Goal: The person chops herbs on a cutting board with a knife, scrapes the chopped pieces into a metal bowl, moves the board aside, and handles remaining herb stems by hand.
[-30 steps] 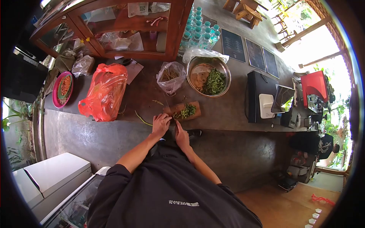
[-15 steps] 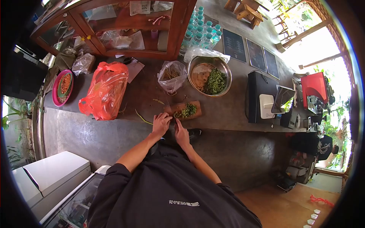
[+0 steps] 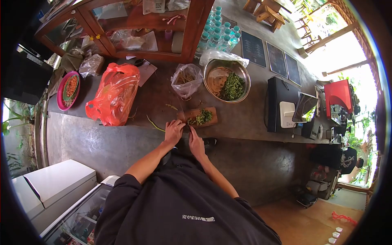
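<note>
Our right hand [image 3: 196, 143] clamped on thin metal knife [image 3: 185, 116], blade slanting across left end of rectangular brown wooden board [image 3: 214, 119]. Our left hand [image 3: 174, 131] curled just beside, at board's near left corner; we cannot tell whether it pinches anything. Chopped green leaves [image 3: 200, 118] on board, right of blade. Round steel bowl [image 3: 213, 76] farther off on dark grey bench [image 3: 245, 118].

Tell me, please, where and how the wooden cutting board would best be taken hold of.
I'd probably take the board by its short right end, from the right: it lies flat, chopped greens on top, and the left hand and knife crowd its left end.
</note>
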The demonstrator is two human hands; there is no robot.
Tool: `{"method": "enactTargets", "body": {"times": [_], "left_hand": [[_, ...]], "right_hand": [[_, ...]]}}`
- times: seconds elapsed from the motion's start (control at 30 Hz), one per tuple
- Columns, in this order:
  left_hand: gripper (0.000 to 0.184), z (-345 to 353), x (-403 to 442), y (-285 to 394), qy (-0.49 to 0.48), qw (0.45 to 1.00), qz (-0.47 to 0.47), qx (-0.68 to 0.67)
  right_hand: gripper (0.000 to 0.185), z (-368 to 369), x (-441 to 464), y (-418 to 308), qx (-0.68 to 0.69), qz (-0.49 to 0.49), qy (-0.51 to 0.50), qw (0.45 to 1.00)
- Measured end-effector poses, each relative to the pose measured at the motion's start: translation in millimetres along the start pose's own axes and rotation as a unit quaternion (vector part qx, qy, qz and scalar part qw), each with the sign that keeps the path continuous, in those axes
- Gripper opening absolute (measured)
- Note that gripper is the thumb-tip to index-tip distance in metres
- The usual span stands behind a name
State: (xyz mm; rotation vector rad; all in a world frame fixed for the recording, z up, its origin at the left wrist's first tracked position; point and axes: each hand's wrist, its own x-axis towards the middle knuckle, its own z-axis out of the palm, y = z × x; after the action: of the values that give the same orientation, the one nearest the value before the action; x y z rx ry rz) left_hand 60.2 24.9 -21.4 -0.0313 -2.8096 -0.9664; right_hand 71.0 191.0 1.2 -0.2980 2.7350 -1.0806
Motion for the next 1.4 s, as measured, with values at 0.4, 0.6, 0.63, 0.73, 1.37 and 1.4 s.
{"method": "enactTargets", "body": {"times": [0.4, 0.6, 0.63, 0.73, 1.37, 1.4], "left_hand": [[0.022, 3, 0, 0, 0.019, 1.0, 0.005, 0.006], [0.022, 2, 1, -2, 0.03, 1.0, 0.003, 0.005], [0.022, 0, 1, -1, 0.026, 1.0, 0.004, -0.001], [0.022, -1, 0, 0, 0.015, 1.0, 0.011, 0.003], [0.023, 3, -2, -4, 0.025, 1.0, -0.015, 0.011], [0.023, 2, -2, -4, 0.017, 1.0, -0.018, 0.007]], "right_hand": [[0.04, -3, -2, -1, 0.005, 0.02, -0.01, 1.0], [0.04, 1, -12, 5, 0.008, 0.025, -0.011, 1.0], [0.04, 3, -10, 5, -0.004, 0.029, -0.013, 0.999], [0.04, 3, 1, 6, -0.011, 0.008, -0.009, 1.0], [0.04, 3, -8, 6, 0.037, 0.016, -0.009, 0.999], [0.039, 5, -9, 6, 0.022, 0.021, -0.009, 1.0]]}}
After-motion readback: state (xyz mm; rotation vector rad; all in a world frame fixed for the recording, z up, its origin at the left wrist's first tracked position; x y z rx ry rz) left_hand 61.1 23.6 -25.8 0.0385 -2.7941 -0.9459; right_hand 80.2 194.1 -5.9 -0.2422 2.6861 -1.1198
